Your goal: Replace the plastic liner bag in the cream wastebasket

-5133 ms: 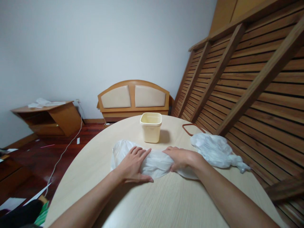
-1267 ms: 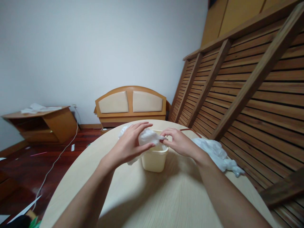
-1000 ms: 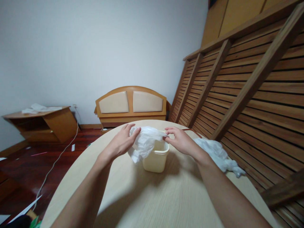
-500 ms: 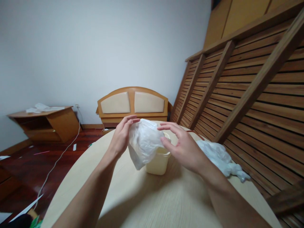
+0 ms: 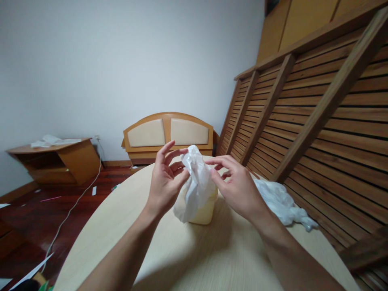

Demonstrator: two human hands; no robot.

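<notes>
A crumpled white plastic bag [image 5: 196, 182] hangs between my two hands, above and in front of a pale yellow bin [image 5: 203, 214] on the round table. My left hand [image 5: 167, 178] pinches the bag's upper left side between thumb and fingers. On the other side, my right hand [image 5: 235, 182] has its thumb and fingertips closed on the bag's right edge. The bag covers most of the bin's opening; only the lower front and right side of the bin show.
More white plastic bags [image 5: 279, 202] lie at the right edge of the light round table [image 5: 121, 210]. Behind stand a headboard [image 5: 168, 131] and slatted wooden panels [image 5: 303, 113]. A low cabinet [image 5: 66, 161] and a cable [image 5: 72, 208] are at the left.
The bag has been gathered narrower and turned more upright. My left hand has moved right and its thumb has closed on the bag. The right fingers have drawn together at its edge.
</notes>
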